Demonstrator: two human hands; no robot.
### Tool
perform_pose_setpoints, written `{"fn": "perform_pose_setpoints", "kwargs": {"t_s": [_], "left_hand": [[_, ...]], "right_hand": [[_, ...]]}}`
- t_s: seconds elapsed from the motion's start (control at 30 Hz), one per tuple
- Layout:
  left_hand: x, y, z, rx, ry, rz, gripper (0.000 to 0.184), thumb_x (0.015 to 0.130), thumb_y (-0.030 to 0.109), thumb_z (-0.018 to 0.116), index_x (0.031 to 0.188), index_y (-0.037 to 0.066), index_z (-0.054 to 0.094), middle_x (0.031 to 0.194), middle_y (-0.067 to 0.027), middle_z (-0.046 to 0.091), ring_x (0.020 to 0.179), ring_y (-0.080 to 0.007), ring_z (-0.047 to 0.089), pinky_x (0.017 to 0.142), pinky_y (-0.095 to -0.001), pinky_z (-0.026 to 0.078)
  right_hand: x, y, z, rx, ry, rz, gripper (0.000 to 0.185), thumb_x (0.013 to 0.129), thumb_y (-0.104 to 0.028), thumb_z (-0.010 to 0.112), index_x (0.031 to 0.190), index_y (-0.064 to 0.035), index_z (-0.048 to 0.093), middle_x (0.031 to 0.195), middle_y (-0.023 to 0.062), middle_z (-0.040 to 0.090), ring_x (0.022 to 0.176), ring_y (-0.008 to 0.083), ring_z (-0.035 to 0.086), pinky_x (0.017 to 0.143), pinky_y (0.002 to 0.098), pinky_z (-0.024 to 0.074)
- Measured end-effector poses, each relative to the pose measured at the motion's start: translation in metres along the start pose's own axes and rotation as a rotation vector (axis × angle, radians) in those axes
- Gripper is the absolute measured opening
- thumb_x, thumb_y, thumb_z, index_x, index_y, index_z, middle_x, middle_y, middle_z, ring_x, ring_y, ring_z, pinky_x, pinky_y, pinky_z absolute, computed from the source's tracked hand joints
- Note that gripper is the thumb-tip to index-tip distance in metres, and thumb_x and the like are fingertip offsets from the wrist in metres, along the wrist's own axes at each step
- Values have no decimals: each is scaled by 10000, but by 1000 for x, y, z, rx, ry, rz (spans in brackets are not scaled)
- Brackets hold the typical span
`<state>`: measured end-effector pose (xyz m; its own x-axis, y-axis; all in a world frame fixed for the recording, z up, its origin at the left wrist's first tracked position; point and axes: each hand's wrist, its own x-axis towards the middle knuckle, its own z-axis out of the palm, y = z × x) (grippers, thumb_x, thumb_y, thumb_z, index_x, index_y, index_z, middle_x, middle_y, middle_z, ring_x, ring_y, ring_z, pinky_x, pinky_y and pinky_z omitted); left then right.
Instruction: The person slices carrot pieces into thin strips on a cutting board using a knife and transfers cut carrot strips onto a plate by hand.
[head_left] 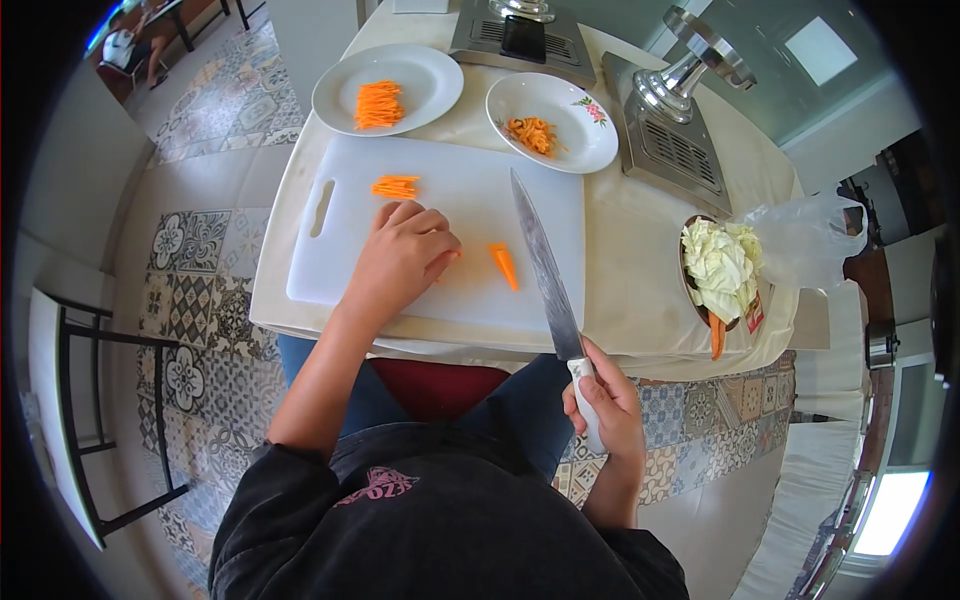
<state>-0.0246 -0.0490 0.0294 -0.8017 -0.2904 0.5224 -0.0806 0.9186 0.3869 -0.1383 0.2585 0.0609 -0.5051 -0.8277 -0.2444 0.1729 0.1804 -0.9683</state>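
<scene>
My right hand [604, 402] is wrapped round the white handle of a large knife [547, 266], whose blade points up over the right side of the white cutting board [463, 165]. Over the board's left half, my left hand [408, 250] has its fingers curled together; a bit of orange shows by the fingertips, the rest is hidden. Just beyond those fingers lies a small pile of carrot sticks [396, 187]. A carrot piece [504, 267] rests between my left hand and the blade.
Behind the board are a plate [432, 82] of carrot sticks and a bowl [573, 98] with carrot shreds. Metal stoves [672, 150] stand farther back. Cabbage [721, 268], a carrot and a plastic bag [806, 240] are at right. A person [124, 45] sits far left.
</scene>
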Motion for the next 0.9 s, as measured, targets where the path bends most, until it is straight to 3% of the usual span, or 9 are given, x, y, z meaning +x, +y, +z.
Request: {"fn": "perform_pose_setpoints", "kwargs": {"t_s": [0.17,0.37,0.57,0.9], "left_hand": [[-3,-1,-24,-97,-117,-34,109,773,54,741,873,98,740,925,-33,703,958,-247,619,981,-408,445],[-16,0,-23,-36,12,-186,144,806,68,736,947,93,753,958,-39,709,991,-261,627,970,-419,450],[-8,7,-8,-62,-21,-65,155,797,98,740,951,96,761,955,-33,702,983,-259,624,968,-414,454],[-2,11,-13,-51,-97,-27,63,768,86,755,830,95,758,862,0,696,938,-226,615,987,-402,444]], "right_hand": [[2,4,2,-69,40,6,516,1053,-174,517,1540,-52,397,720,42,576,549,61,493,523,222,427],[8,-4,9,-214,-8,76,514,1038,-140,527,1541,-129,426,702,11,577,549,57,493,538,221,441],[15,-9,16,-282,-41,63,526,1027,-129,544,1540,-173,437,693,13,580,550,59,495,543,226,447],[8,-4,12,-288,-18,72,532,1013,-111,558,1531,-160,451,691,8,579,546,63,496,542,231,447]]}}
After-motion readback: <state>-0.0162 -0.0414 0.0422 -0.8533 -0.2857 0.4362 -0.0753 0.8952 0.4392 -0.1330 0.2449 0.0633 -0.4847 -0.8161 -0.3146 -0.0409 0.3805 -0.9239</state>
